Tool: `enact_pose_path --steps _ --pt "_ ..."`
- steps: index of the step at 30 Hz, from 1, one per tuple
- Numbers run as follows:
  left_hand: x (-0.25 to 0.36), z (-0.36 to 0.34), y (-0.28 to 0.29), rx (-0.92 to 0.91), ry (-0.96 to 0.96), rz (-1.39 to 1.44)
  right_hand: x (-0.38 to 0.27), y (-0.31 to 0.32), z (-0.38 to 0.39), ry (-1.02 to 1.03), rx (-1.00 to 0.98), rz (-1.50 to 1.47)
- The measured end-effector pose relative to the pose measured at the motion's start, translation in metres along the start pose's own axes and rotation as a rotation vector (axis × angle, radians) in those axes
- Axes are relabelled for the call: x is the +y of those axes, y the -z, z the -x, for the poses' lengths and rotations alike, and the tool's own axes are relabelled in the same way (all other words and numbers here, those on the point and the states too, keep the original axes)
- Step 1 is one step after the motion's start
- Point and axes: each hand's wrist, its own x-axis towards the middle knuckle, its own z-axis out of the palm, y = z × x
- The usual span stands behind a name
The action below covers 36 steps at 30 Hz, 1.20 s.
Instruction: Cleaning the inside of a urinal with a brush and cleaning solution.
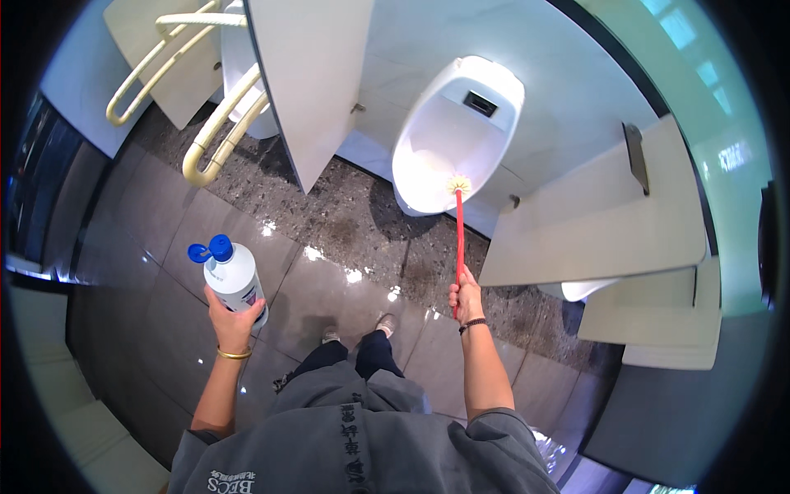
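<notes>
**A:** Out past the right hand (pixel 467 298), there's a white urinal (pixel 455 136) on the wall, and the brush (pixel 459 221) reaches right up to its lower lip. The hand is closed around the bottom end of the red handle, and the pale bristle head sits at the front edge of the bowl. Can't tell whether the bristles actually touch the porcelain or just hang in front of it.

**B:** Yeah, and the left hand (pixel 233 319)? It's wrapped around the lower part of a white bottle (pixel 234 276) with a blue flip cap, and the cap is flipped open. The bottle is held roughly upright, well off to the left of the brush hand and nowhere near the urinal.

**A:** Right. There's a gold bangle (pixel 234 354) on that wrist, and a dark bracelet (pixel 472 325) on the other one.

**B:** Between the two hands and a bit lower you can see the person's shoes (pixel 360 328) on the glossy dark floor (pixel 164 214).

**A:** Either side of the urinal there's a beige divider panel, one (pixel 309 82) up and left of the brush hand, another (pixel 601 222) just to its right.

**B:** And far up-left from the bottle hand, cream grab bars (pixel 216 132) curve around a second white fixture.
</notes>
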Motion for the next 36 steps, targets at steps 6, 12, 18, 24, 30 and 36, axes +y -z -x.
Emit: enact_pose_path --steps 6,12,18,24,30,36 --pt "0.003 0.030 -0.020 -0.128 -0.090 -0.054 0.053 0.072 0.047 -0.107 -0.117 -0.372" --pt "0.026 0.082 -0.059 -0.264 -0.162 -0.042 0.118 0.187 0.092 -0.285 0.076 -0.285" --pt "0.065 0.171 -0.133 -0.370 -0.335 -0.089 0.184 0.350 0.142 -0.302 0.230 -0.424" --pt "0.125 0.287 -0.230 -0.614 -0.362 -0.074 0.209 0.517 0.202 -0.151 0.474 -0.302" --pt "0.185 0.359 -0.305 -0.728 -0.473 -0.118 0.162 0.610 0.218 0.085 0.564 -0.119" --pt "0.206 0.381 -0.368 -0.766 -0.494 -0.130 0.107 0.665 0.146 0.532 0.744 0.491"
